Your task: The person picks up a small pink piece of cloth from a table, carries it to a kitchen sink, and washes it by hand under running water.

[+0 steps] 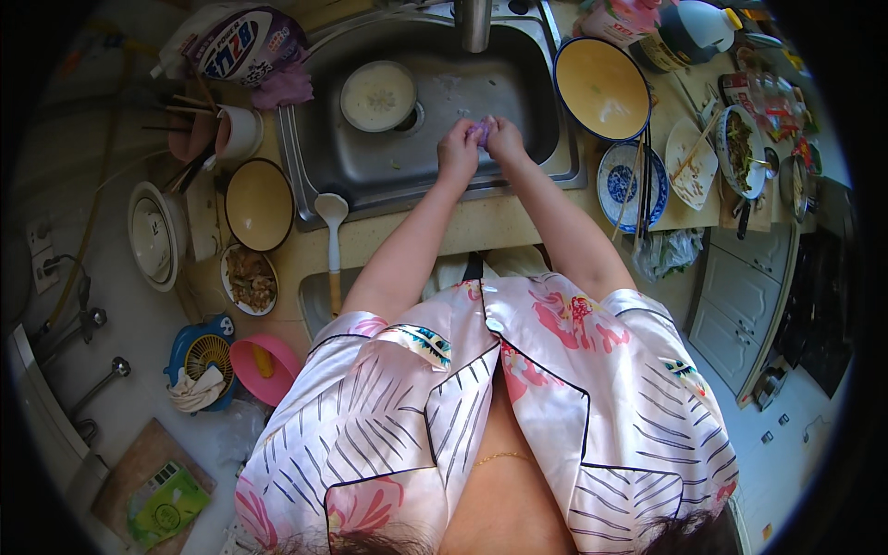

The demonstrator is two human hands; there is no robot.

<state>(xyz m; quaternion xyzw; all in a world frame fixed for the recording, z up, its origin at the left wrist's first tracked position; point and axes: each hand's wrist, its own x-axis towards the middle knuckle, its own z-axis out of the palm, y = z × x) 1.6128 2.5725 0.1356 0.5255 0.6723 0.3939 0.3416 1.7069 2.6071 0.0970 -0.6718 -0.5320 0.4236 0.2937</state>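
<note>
Both my hands meet over the front right part of a stainless steel sink [347, 163]. My left hand [458, 154] and my right hand [504, 141] are closed on a bunched purple cloth [479, 132], squeezed small between them. A bowl [379, 96] with whitish liquid in it stands in the sink beside the drain [409, 119], left of my hands. The metal faucet [476, 26] is above the sink's far edge, and no stream of water can be made out. Small scraps lie on the sink floor.
Left of the sink are a detergent bag [236, 45], a yellow bowl [259, 205], a white ladle [333, 211] and a plate of food [250, 279]. On the right are a large yellow basin [602, 89], a blue-and-white plate [621, 182] with chopsticks, and a dish of food [739, 149].
</note>
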